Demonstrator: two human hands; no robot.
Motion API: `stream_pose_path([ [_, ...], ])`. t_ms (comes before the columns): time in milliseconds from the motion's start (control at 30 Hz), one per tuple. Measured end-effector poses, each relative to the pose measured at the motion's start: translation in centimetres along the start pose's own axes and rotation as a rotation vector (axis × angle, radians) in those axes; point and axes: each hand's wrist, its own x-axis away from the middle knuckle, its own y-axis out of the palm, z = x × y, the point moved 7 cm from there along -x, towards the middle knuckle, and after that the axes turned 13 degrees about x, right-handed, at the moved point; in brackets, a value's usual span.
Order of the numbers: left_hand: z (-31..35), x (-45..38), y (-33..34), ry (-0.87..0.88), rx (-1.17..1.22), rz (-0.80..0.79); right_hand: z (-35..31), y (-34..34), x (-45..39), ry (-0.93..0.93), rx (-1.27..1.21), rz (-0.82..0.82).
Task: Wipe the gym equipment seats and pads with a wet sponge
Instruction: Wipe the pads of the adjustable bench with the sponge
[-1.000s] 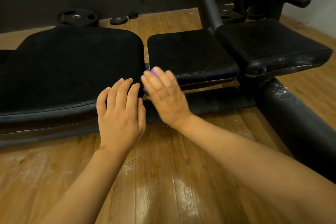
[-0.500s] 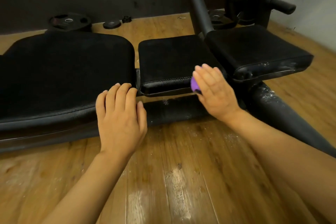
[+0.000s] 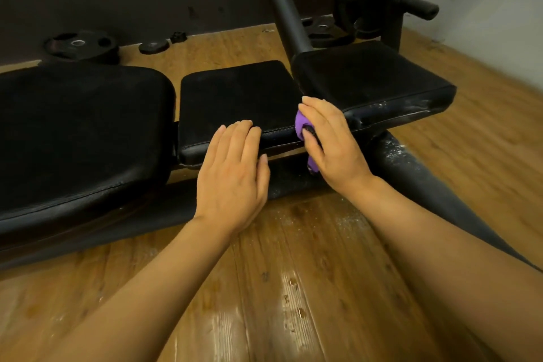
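Left to right: long back pad; middle seat pad, its front edge under the flat, open left hand; right hand closed around the purple sponge, pressed at that pad's right front corner; raised end pad. The sponge appears soft, light and compressible; probably best held bunched in the palm.
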Motion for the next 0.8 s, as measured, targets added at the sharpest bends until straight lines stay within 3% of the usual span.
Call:
stream_pose_path([
  [200,1.6,-3.0,1.8,0.032,0.049,-0.022,2.0,-1.3,1.1,0.063,0.087,0.134],
  [400,3.4,-4.8,3.8,0.043,0.114,0.029,3.0,-0.4,1.6,0.052,0.395,0.171],
  [533,3.3,-4.4,4.8,0.063,0.035,0.088,3.5,-0.4,1.9,0.329,0.417,0.267],
  [667,3.0,-4.0,5.3,0.150,-0.034,0.113,6.9,-2.3,1.8,0.729,0.213,0.376],
  [800,3.0,-4.1,5.4,0.119,-0.016,0.162,9.1,-3.1,0.7,0.773,0.146,0.413],
])
